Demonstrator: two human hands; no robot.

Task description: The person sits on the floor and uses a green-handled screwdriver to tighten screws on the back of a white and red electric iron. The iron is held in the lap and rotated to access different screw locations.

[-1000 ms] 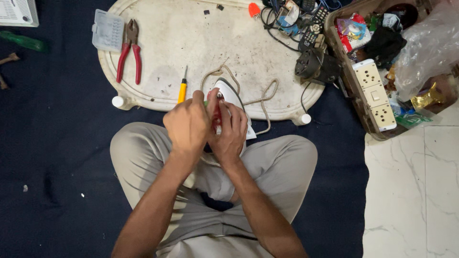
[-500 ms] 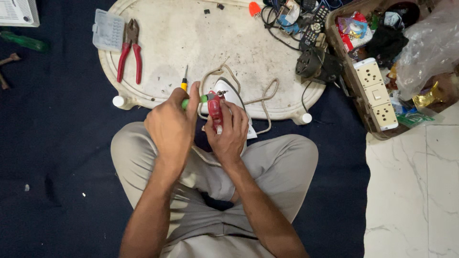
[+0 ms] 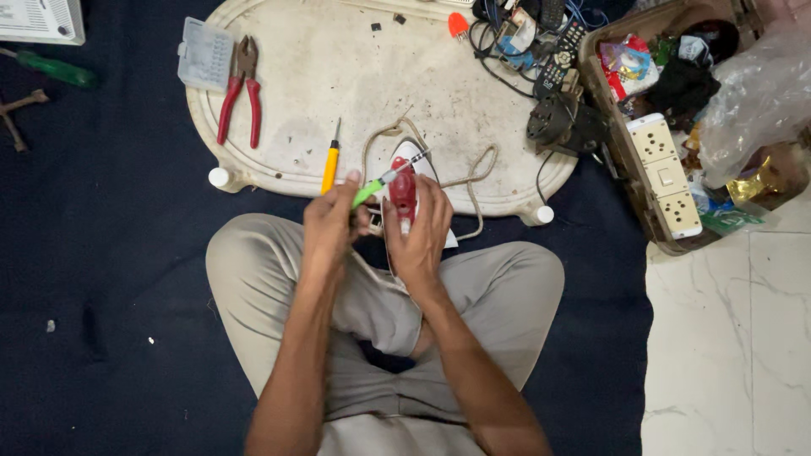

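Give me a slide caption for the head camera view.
Left hand works a green screwdriver on a red iron held by the right hand.

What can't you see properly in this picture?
Head view only:
- Red gadget: the right hand covers its lower part.
- Green screwdriver: its handle end sits inside the left hand.
- White box: cut off by the top edge.
- Basket contents: jumbled, partly under plastic.

Home floor repair spot: pliers (image 3: 239,93), screwdrivers (image 3: 330,162)

green screwdriver (image 3: 369,192), red-and-white iron (image 3: 404,191), yellow screwdriver (image 3: 329,168); seemingly red-handled pliers (image 3: 239,100)
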